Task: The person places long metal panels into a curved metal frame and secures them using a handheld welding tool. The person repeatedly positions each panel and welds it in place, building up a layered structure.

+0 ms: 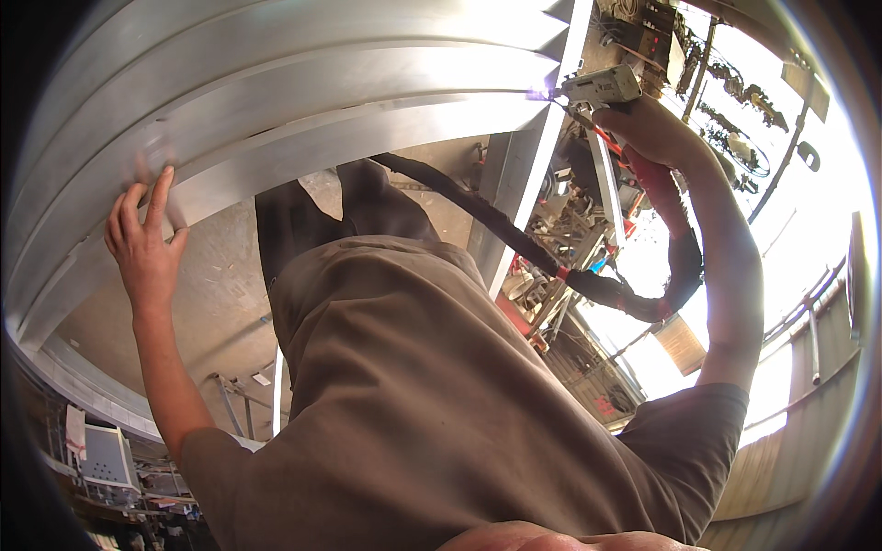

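Note:
My right hand (643, 129) is wrapped round a boxy, pale handheld welding gun (602, 87). The gun's tip meets the joint where a long silvery metal slat (367, 119) joins an upright metal post (537, 161), and a bright violet-white glow shows there. A thick dark sleeved cable (680, 266) hangs in a loop by the gun and runs back past my legs. At the far left, my left hand (147, 239) rests on the lower slats of the same panel, fingers spread and thumb apart, gripping no tool.
Cluttered shelving and machine parts (570, 202) stand beyond the post on the right. A corrugated wall (781, 450) rises at the lower right. On the lower left are a white perforated box (108, 456) and a metal stand (241, 404) above the concrete floor (216, 285).

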The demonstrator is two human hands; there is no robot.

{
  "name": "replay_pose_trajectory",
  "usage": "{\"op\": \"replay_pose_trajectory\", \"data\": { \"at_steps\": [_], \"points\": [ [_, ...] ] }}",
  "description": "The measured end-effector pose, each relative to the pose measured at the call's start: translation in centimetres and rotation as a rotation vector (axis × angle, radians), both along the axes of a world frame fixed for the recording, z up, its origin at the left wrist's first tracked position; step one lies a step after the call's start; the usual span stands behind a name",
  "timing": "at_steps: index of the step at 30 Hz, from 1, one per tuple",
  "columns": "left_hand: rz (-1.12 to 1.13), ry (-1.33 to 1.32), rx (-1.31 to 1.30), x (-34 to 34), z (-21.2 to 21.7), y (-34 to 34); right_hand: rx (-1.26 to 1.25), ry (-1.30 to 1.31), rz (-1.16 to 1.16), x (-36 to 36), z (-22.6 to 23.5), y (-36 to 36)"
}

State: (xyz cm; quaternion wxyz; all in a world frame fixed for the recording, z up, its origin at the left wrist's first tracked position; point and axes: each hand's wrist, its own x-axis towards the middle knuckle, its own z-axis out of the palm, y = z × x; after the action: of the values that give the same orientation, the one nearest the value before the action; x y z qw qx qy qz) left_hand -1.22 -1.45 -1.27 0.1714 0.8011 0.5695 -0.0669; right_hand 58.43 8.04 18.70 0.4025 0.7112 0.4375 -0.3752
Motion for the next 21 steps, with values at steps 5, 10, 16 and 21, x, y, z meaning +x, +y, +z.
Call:
{"op": "replay_pose_trajectory", "data": {
  "at_steps": [5,10,16,21],
  "points": [
    [0.002,-0.006,0.002,-0.1,-0.1,0.0,-0.05,-0.019,-0.018,-0.3,0.0,0.6],
    [0.005,-0.022,0.015,-0.1,-0.2,-0.1,-0.053,-0.044,-0.012,-0.6,-0.1,0.8],
    [0.002,-0.025,0.008,-0.2,-0.2,-0.1,-0.057,-0.026,-0.071,-1.1,0.2,0.9],
    [-0.004,-0.013,0.007,-0.3,-0.4,-0.1,-0.063,-0.045,-0.085,-1.6,0.3,1.0]
  ]
}}
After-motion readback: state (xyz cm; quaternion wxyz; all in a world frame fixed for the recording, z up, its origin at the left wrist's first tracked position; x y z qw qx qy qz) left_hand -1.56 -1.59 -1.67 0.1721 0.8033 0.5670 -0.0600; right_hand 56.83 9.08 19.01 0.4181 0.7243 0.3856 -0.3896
